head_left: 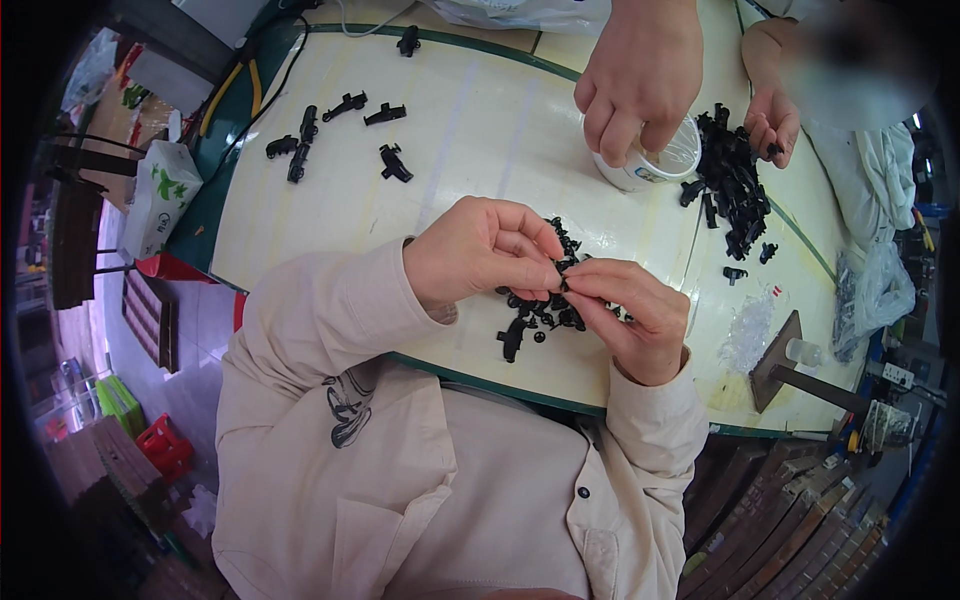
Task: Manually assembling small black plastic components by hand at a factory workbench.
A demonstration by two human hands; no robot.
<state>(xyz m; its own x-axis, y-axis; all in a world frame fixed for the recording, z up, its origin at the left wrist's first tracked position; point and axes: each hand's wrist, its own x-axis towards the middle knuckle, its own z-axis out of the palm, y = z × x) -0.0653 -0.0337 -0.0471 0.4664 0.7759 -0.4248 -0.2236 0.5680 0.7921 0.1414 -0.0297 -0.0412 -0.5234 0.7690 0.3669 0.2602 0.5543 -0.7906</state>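
1. The left hand [490,252] pinches a small black part [563,283] between thumb and fingers.
2. The right hand [635,318] grasps that part from the other side, fingertips nearly meeting.
3. The part is just above a loose pile [550,316] of black pieces on the cream bench [450,130].
4. Beyond, a co-worker's hand [645,85] dips into a white tub [636,181], beside a larger black heap [735,185].

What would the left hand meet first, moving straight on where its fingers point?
Likely the right hand, just past the small black part between them; exact depth is unclear.
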